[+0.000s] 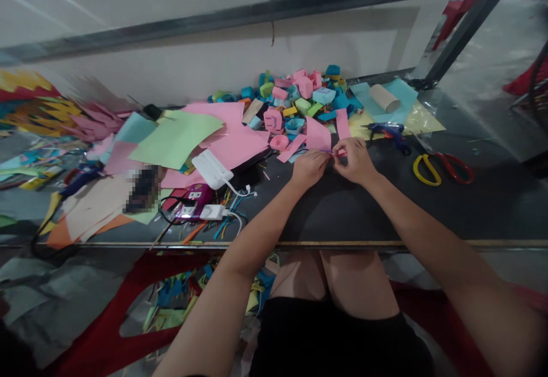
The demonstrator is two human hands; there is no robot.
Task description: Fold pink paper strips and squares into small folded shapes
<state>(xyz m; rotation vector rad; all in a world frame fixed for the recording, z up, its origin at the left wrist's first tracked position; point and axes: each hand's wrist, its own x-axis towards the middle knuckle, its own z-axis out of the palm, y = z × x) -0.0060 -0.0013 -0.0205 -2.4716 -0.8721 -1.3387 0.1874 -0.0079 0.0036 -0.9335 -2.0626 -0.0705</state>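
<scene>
Both my hands meet over the dark table top (351, 205), pinching a narrow pink paper strip (339, 152) between them. My left hand (309, 168) is curled with its fingertips closed on the strip's left end. My right hand (356, 161) grips the other end with thumb and fingers pressed together. Just beyond the hands lie pink paper sheets (317, 135) and a heap of small folded paper boxes (299, 96) in pink, blue and green.
Yellow-and-red scissors (443, 168) and a blue glue gun (390, 133) lie to the right, with a cardboard roll (384, 97) behind. Left are loose coloured sheets (175, 137), a white charger (212, 169), cables and a power strip (193, 201). Scraps litter the floor.
</scene>
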